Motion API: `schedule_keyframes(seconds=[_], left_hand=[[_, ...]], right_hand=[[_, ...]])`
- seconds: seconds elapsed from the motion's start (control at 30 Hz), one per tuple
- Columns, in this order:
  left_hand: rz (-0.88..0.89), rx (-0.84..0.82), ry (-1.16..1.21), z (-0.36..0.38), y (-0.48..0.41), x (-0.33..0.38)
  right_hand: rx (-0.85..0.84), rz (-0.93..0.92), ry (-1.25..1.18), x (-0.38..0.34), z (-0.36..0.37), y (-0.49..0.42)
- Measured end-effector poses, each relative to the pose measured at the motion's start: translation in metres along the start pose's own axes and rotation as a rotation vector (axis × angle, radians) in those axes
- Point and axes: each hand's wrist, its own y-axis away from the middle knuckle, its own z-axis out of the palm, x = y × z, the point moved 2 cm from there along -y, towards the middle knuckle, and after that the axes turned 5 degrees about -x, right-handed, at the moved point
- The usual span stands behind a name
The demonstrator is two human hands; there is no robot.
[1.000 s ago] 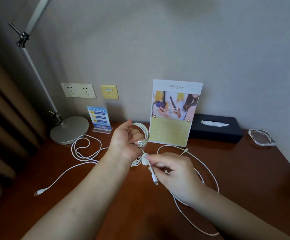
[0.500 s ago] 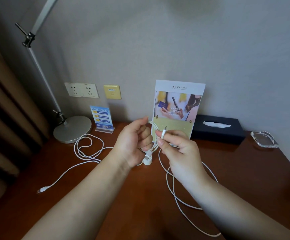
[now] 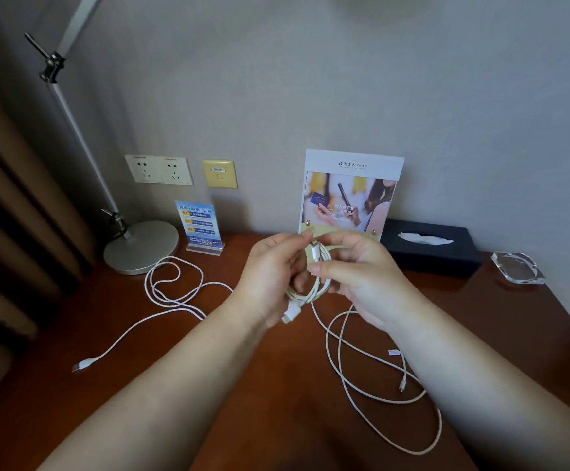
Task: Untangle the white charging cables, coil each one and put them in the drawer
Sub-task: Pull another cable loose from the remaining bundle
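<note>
Both hands (image 3: 314, 273) pinch coil (image 3: 317, 280) (limp, springy); grip across loops, else it unwinds.

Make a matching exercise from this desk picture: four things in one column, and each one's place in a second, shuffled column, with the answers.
Things
1. coiled cable
2. lamp base
3. tissue box
4. glass ashtray

Places
A. far right of the desk
B. held between both hands
C. back left, by the curtain
D. just right of the standing card

Pairs: 1-B, 2-C, 3-D, 4-A
</note>
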Motion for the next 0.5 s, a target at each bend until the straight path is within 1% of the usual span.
schedule_keyframes(seconds=[0.1,0.17,0.23,0.33,0.5], left_hand=[[0.134,0.089,-0.221,0.0038,0.0014,-0.0005],[0.226,0.115,-0.375,0.0051,0.0025,-0.0007],[0.287,0.139,-0.475,0.0059,0.0047,-0.0009],[0.292,0.158,-0.501,0.0061,0.0059,-0.0031],[0.272,0.131,-0.504,0.0051,0.0057,-0.0054]], right_hand=[[-0.023,0.081,0.121,-0.0019,0.0007,-0.0016],[-0.008,0.173,0.177,-0.0026,-0.0012,-0.0031],[0.032,0.233,0.248,-0.0024,-0.0025,-0.0046],[0.094,0.255,0.313,0.0002,-0.0007,-0.0059],[0.062,0.329,0.321,0.0012,0.0009,-0.0077]])
